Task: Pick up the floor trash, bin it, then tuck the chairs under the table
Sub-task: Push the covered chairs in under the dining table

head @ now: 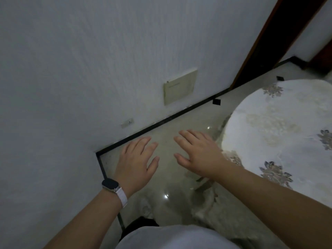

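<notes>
Presently: left hand (136, 159), watch (110, 184) at the wrist, and right hand (195, 153), both flat-fingered, palms down, holding nothing, side by side above the glossy floor (167, 178). The round table (231, 126), under a flowered cloth, lies to the right, its edge just beside the right hand, the nearer of the two. No trash and no chairs in view; their direction cannot be told.

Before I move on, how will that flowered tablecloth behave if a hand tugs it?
Probably floppy: the tablecloth drapes over a round top and hangs in soft folds below it. It may well slide if pulled, since nothing in view weighs it down. The right hand, open, is the nearer one.
</notes>
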A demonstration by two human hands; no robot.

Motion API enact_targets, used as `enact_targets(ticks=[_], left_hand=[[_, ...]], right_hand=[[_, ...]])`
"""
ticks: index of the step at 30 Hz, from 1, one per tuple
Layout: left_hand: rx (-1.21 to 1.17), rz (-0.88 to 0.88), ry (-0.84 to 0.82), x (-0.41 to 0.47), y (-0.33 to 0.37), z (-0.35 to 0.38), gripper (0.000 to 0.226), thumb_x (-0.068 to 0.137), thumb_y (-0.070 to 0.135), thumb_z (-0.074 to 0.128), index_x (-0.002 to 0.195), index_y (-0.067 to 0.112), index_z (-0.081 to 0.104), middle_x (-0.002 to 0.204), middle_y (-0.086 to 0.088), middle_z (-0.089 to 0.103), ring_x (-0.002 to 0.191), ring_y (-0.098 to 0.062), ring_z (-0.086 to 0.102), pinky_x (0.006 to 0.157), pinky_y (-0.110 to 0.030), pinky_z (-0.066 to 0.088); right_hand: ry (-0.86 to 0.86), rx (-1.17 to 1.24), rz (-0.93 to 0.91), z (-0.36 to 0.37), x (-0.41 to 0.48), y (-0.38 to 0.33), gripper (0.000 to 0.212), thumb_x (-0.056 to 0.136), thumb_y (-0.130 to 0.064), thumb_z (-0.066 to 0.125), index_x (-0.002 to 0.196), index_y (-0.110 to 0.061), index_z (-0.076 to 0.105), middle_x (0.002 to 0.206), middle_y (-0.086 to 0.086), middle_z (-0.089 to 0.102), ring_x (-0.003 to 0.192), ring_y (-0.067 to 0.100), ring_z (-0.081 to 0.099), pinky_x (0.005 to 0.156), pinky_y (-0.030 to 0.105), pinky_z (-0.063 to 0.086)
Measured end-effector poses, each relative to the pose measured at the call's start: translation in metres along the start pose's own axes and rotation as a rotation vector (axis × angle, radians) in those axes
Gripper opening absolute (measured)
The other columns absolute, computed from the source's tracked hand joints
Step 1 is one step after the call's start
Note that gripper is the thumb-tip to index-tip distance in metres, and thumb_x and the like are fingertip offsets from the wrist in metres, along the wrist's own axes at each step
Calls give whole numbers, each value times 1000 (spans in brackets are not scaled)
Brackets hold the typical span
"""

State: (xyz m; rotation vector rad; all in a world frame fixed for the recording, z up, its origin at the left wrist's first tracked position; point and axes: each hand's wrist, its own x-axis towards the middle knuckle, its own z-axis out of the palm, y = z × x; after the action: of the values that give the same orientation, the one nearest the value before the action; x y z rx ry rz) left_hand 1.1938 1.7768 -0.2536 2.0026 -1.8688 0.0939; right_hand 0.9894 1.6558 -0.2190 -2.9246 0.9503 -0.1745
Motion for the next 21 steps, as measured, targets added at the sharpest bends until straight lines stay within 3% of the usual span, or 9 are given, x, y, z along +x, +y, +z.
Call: enact_targets(ticks=[6,15,21], left_hand=[[-40,81,5,61,-86,-12,40,90,39,55,121,15,66,131,-9,60,119,-31,55,97,-49,44],[-93,159,-63,152,-142,0,45,92,43,49,125,17,63,132,-7,58,123,-29,52,100,-48,41],[-99,155,-81,218,-158,30,46,91,42,51,123,14,66,130,-10,61,119,-30,55,99,-48,42]], right_hand=[[151,-45,70,-7,94,-26,52,89,-50,47,125,-16,62,131,8,61,119,29,55,94,39,43],[92,-95,197,-8,159,15,54,91,-51,43,132,-18,56,137,6,56,125,27,50,99,41,42],[59,31,226,20,224,50,55,90,-52,41,132,-19,55,137,6,55,128,27,48,103,43,39]])
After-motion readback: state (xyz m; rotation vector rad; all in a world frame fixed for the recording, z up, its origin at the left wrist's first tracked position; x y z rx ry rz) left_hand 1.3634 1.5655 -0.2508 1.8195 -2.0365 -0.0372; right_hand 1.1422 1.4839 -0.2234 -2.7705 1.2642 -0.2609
